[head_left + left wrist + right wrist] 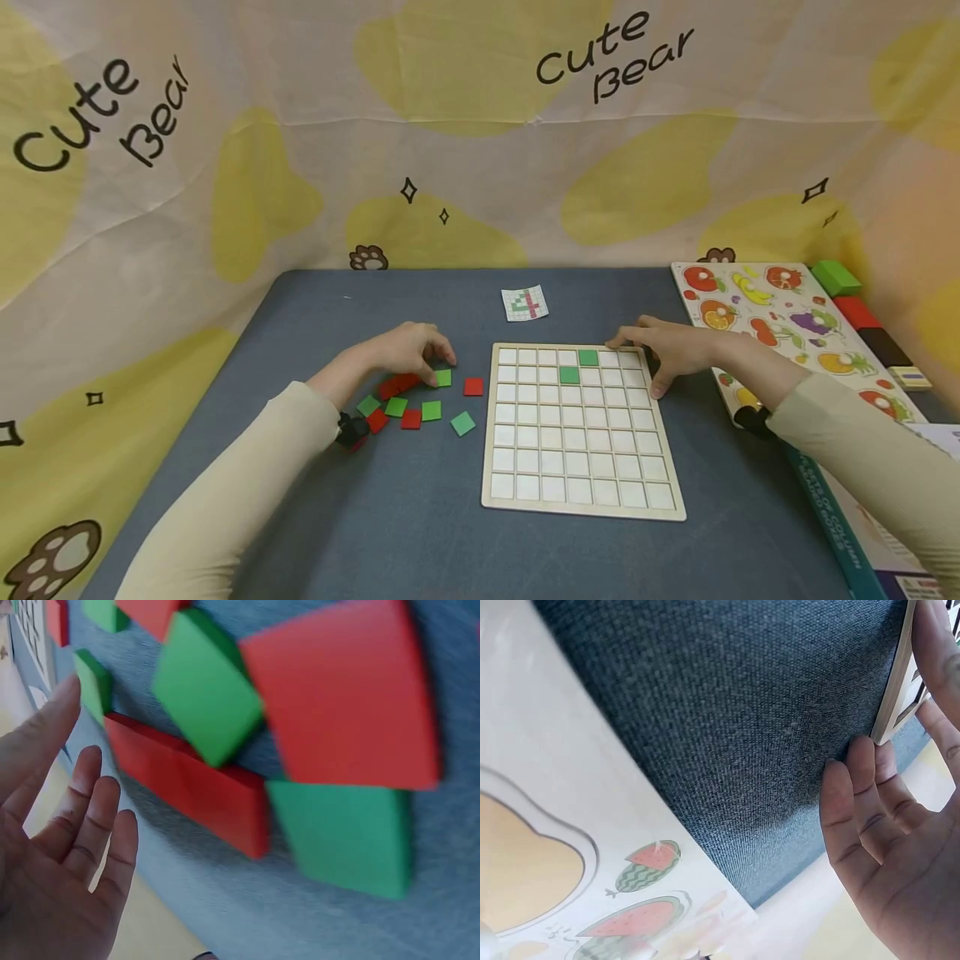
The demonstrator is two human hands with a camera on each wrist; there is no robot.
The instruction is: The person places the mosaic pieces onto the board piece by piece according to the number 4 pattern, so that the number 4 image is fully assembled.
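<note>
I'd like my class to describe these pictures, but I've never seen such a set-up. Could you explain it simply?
There is no machine: the left hand and right hand are a person's own, bare. The wide picture comes from a camera worn on the head; the two close ones come from cameras on the wrists. On the table are loose red tiles and green tiles, a white-celled board with two green tiles set in it, a small patterned card and, at right, a fruit board. The right hand has its grip on the white-celled board's corner. The left reaches a light green tile; whether it is pinched, I can't tell.
</note>
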